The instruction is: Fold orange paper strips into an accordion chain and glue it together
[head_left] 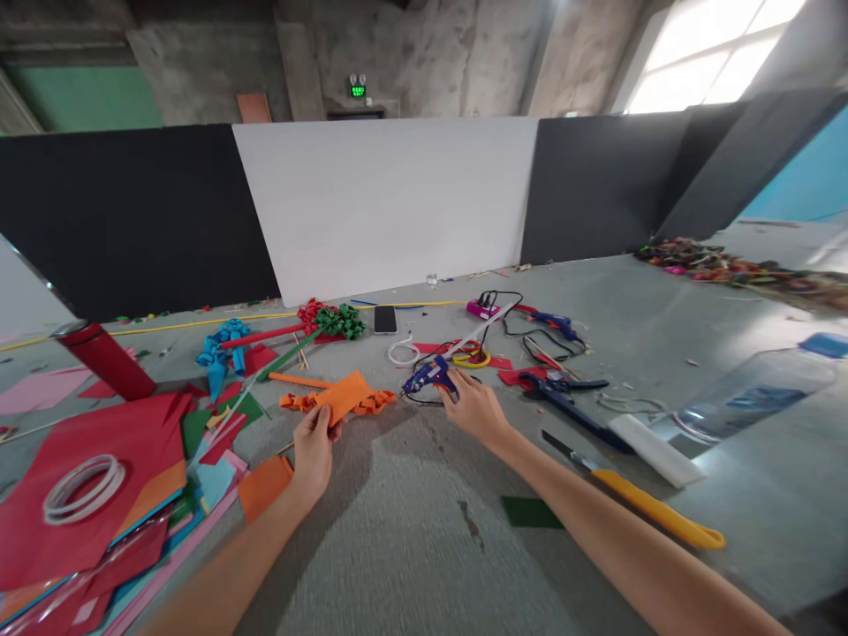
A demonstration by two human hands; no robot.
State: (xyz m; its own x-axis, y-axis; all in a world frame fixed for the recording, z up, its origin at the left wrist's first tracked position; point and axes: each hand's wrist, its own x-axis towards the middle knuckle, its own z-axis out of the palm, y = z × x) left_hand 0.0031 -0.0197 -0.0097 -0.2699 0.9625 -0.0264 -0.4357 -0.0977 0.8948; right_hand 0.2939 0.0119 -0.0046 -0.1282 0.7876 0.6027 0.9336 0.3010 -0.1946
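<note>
Glue gun point(427, 375) | axis crosswise, pointing left | right hand point(475, 406) gripping it | left hand point(314, 450) pinching orange paper point(345, 394)

One head-worn camera: set above and behind the left hand point(313, 455) and right hand point(477, 405), facing forward and down. Range near, both forearms point(255, 549) crossing the lower edge. Coverage: floor point(390, 548) around the grip, white panel point(397, 208) beyond.
</note>
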